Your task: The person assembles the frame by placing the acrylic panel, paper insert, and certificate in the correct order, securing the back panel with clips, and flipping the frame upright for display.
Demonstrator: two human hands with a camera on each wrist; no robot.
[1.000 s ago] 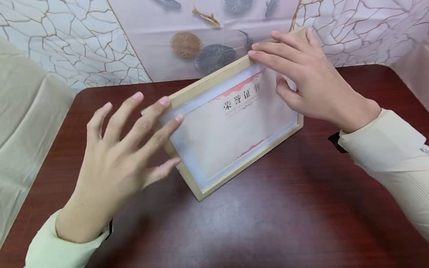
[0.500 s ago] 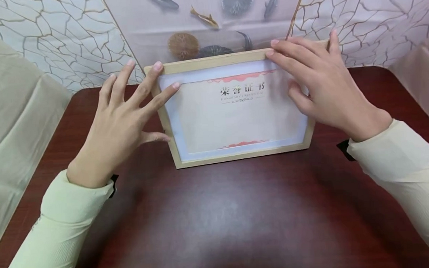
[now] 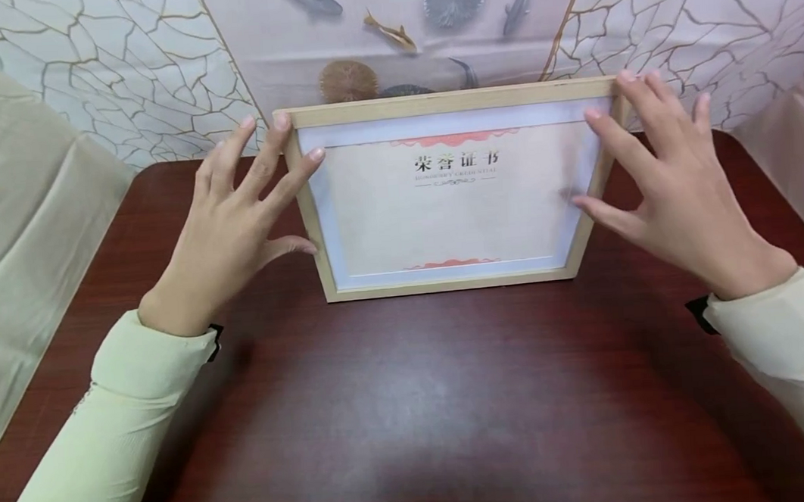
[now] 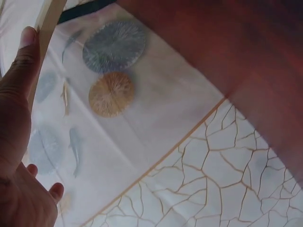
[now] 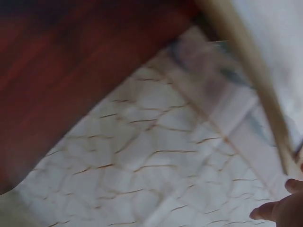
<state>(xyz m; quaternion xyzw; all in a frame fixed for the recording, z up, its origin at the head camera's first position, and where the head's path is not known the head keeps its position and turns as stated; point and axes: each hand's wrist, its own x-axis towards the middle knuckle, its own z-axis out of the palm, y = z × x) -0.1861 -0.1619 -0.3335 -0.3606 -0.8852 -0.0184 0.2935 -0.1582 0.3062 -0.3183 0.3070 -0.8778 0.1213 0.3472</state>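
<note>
A light wooden picture frame (image 3: pixel 449 103) stands on its long edge on the table, its top leaning back. Inside it is a certificate (image 3: pixel 455 225) with red trim at top and bottom and dark Chinese characters. My left hand (image 3: pixel 220 230) is at its left side, fingers spread, with fingertips at the upper corner and the thumb on the side rail. At the opposite side my right hand (image 3: pixel 685 183) has its fingers spread, with fingertips at the upper right corner and the thumb over the right edge. The wrist views show the frame's wooden side (image 4: pixel 47 28) close to the fingers.
The dark red-brown table (image 3: pixel 410 402) has a glossy surface. Behind it hangs a cloth backdrop (image 3: pixel 284 83) printed with fish, round shapes and gold crackle lines. Pale cloth (image 3: pixel 27 263) hangs along the left, and more along the right (image 3: pixel 791 124).
The frame has turned from a slant to nearly level and moved back, its lower edge rising in the view. My right hand has slid rightward from the top edge to the right corner.
</note>
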